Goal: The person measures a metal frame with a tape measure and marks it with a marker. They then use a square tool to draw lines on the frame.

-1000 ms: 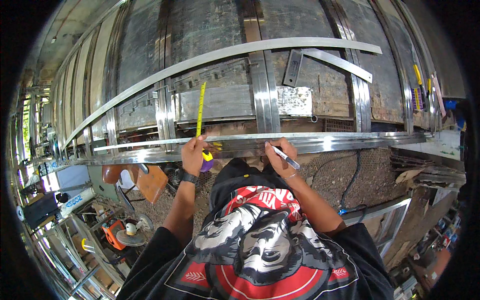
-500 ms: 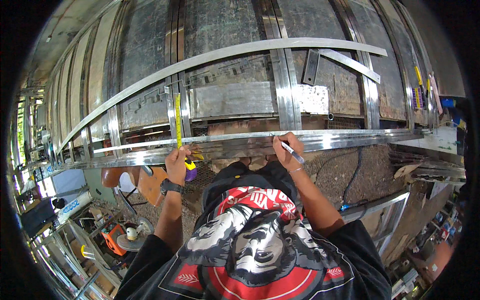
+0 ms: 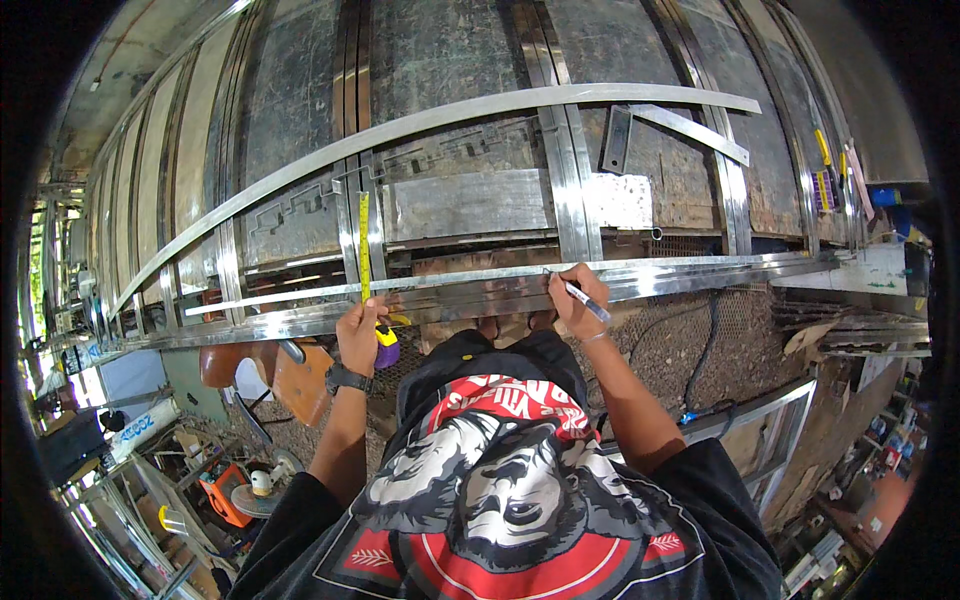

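Note:
My left hand [image 3: 359, 335] is closed on a tape measure [image 3: 387, 346] with a yellow and purple case. Its yellow blade [image 3: 364, 235] is drawn out and points away from me across the metal bars. A marker pen [image 3: 588, 300] with a pale barrel is gripped in my right hand [image 3: 579, 302]. That hand rests at the near edge of a thin flat metal bar [image 3: 455, 273], with the pen tip by the bar. The flat bar lies along a shiny metal rail [image 3: 660, 280] that runs left to right in front of me.
Metal crosspieces [image 3: 568, 180] run away from me over dark panels. A long metal strip [image 3: 440, 110] crosses them, near a short dark metal piece [image 3: 617, 140]. An angle grinder [image 3: 262, 484] is at lower left. A black hose [image 3: 708, 345] lies on gravel at right.
The tape blade has shifted slightly to the right with my left hand. My right hand stays almost in place at the bar, still holding the marker. The whole view has tilted a little.

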The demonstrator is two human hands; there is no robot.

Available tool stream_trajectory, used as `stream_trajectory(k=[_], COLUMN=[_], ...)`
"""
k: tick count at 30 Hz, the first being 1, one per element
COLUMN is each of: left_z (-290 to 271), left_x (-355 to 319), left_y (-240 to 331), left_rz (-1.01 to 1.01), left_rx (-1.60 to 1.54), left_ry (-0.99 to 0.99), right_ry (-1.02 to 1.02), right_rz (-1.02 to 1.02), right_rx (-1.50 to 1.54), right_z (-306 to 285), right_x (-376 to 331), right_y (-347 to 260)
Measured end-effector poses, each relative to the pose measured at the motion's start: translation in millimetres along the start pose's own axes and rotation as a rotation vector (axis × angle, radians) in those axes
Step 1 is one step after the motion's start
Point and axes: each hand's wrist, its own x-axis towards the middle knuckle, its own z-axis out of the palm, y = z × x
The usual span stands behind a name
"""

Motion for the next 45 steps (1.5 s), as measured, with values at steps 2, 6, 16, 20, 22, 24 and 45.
stream_trajectory(k=[2, 6, 16, 20, 22, 24, 45], left_z=[0, -11, -79, -78, -77, -74, -76], left_x=[-1, 3, 28, 24, 22, 21, 21], left_y=[2, -6, -20, -11, -17, -18, -24], left_rz=[-0.002, -0.024, -0.019, -0.052, -0.024, -0.004, -0.027], left_rx=[0.028, 0.005, -0.040, -0.123, -0.129, -0.122, -0.322], left_ry=[0.014, 0.008, 0.200, 0.213, 0.193, 0.177, 0.142], right_ry=[-0.001, -0.020, -0.069, -0.117, -0.120, -0.105, -0.165], right_rz=[0.005, 0.126, 0.221, 0.257, 0.164, 0.154, 0.074], right_rx=[0.026, 0.045, 0.145, 0.210, 0.173, 0.155, 0.090], right_z=[0, -1, 28, 68, 83, 96, 106], right_x=[0, -1, -9, -19, -19, -21, -14], right_y=[0, 1, -34, -46, -54, -57, -64])
